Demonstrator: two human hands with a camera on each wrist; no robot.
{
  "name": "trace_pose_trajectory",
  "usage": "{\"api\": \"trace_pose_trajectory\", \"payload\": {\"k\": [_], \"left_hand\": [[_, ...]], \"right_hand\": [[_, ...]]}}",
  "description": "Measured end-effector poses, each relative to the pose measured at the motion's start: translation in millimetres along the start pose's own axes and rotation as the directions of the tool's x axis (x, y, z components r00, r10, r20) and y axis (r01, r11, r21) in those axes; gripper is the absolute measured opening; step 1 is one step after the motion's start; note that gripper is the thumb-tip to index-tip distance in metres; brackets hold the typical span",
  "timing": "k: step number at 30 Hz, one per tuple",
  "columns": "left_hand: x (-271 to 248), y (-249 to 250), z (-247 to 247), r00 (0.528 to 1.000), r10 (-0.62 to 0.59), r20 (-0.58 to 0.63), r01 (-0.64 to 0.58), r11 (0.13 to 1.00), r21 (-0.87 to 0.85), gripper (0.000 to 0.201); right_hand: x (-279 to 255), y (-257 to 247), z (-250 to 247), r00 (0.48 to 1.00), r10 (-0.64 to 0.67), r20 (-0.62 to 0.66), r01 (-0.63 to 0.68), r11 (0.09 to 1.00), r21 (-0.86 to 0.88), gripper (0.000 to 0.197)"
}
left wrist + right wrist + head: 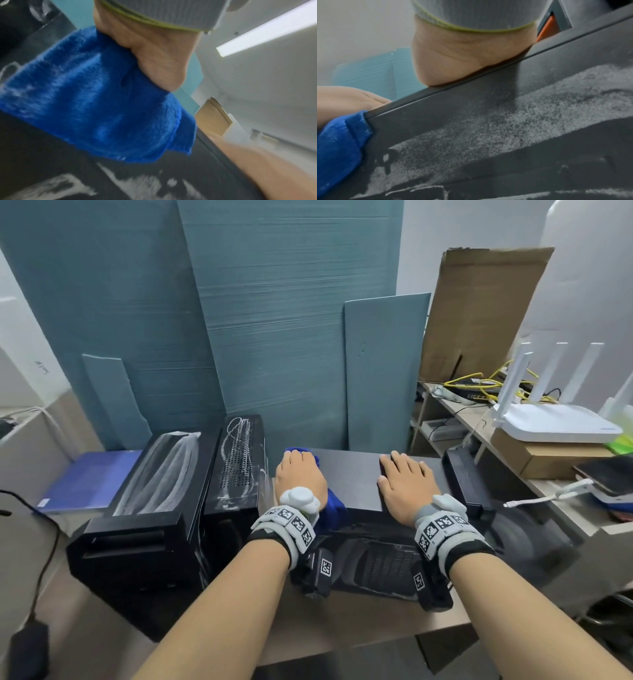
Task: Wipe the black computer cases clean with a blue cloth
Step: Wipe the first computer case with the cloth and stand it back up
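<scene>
Three black computer cases stand side by side. The left case (144, 508) and the middle case (236, 463) carry white dust streaks. The right case (352, 474) has a flat dark top, and white dust smears its front face (505, 121). My left hand (298, 474) presses the blue cloth (334, 503) onto the left part of that top. Its fingers look flat in the head view. The cloth (96, 101) hangs over the case's near edge under the heel of my palm (154, 54). My right hand (404, 484) lies flat on the same top, holding nothing.
Blue-grey foam panels (274, 320) lean against the wall behind the cases. A blue folder (89, 477) lies at the left. At the right, a shelf holds a white router (555, 422) on a cardboard box (548, 460), yellow cables and a phone (609, 474). A black power brick (27, 645) sits low left.
</scene>
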State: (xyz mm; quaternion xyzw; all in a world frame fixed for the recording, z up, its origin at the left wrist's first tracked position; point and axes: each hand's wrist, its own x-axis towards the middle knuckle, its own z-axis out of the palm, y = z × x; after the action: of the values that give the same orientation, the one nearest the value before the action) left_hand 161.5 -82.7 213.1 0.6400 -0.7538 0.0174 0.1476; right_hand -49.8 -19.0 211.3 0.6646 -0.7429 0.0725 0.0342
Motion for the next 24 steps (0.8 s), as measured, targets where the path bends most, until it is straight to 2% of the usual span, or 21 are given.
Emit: {"api": "trace_pose_trajectory", "payload": {"k": [3, 6, 9, 12, 15, 17, 19, 22, 24], "left_hand": [[24, -7, -2, 0.997, 0.033, 0.071, -0.027, 0.996, -0.082, 0.031], [22, 0, -1, 0.997, 0.054, 0.054, -0.046, 0.989, -0.140, 0.024], [2, 7, 5, 0.974, 0.228, 0.012, -0.222, 0.956, -0.194, 0.019], [9, 0, 3, 0.942, 0.334, 0.007, -0.332, 0.938, -0.097, 0.021], [27, -3, 0, 0.965, 0.261, 0.038, -0.262, 0.965, 0.025, 0.025], [34, -2, 0, 0.982, 0.182, 0.046, -0.182, 0.983, 0.003, 0.027], [38, 4, 2, 0.978, 0.203, 0.054, -0.201, 0.979, -0.044, 0.027], [19, 22, 1, 0.915, 0.392, 0.095, -0.372, 0.912, -0.176, 0.031], [4, 23, -1, 0.869, 0.492, 0.054, -0.467, 0.851, -0.240, 0.034]], "right_hand": [[0, 0, -2, 1.000, -0.010, 0.005, 0.010, 1.000, 0.001, 0.049], [-2, -1, -3, 1.000, -0.004, 0.001, 0.004, 1.000, 0.008, 0.048], [-2, -1, -4, 1.000, 0.001, -0.005, -0.001, 1.000, 0.014, 0.048], [-2, 1, -5, 1.000, -0.015, -0.001, 0.015, 0.999, 0.030, 0.048], [-4, 1, -5, 1.000, -0.014, 0.006, 0.013, 0.999, 0.034, 0.049], [-5, -1, -7, 1.000, -0.015, 0.010, 0.014, 0.999, 0.035, 0.050], [-5, -2, -8, 1.000, -0.014, -0.007, 0.014, 1.000, 0.028, 0.047], [-5, -2, -10, 0.999, -0.006, -0.038, 0.007, 1.000, 0.024, 0.042], [-5, -2, -12, 0.999, -0.009, -0.046, 0.011, 0.999, 0.035, 0.041]]}}
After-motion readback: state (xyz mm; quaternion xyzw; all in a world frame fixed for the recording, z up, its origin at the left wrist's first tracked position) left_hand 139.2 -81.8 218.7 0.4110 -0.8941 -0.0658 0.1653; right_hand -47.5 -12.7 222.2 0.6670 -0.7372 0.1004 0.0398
